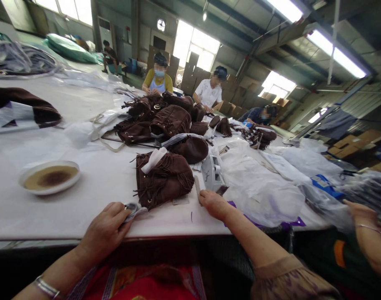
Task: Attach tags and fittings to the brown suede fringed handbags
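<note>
Left hand held a wrapped piece; fringed brown bag lay centrally; right hand touched a pale strip.
Left fingers were closed on the piece in its clear plastic, just beside the bag's lower left. Bag was on the surface between the hands. Right fingers rested at the strip's near end, beside a grey fixture; whether they gripped could not be told. Judgement: a light pinch, plastic kept clear of the fringe, seemed best.

Wearing a silver bracelet on the left wrist, a brown, dark-blotched right sleeve gathered into a plain cuff, and a red garment with patterned bands.
</note>
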Demonstrator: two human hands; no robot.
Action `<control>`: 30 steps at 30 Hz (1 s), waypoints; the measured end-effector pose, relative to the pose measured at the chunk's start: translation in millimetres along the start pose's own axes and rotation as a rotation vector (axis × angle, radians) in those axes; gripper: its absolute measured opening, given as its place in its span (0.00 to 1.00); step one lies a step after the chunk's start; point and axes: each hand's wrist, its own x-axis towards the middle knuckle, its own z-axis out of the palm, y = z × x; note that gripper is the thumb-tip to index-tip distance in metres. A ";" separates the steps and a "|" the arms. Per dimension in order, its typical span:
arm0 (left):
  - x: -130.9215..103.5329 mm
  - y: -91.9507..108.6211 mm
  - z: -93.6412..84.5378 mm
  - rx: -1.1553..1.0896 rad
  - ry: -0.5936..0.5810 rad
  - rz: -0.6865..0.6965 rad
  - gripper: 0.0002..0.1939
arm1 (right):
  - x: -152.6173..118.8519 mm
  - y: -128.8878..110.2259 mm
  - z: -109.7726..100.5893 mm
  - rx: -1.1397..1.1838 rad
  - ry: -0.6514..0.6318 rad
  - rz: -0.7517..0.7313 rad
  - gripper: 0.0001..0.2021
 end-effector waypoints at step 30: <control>-0.3 -0.8 0.6 -0.012 -0.035 -0.016 0.07 | 8.9 18.2 20.6 0.379 0.218 0.048 0.12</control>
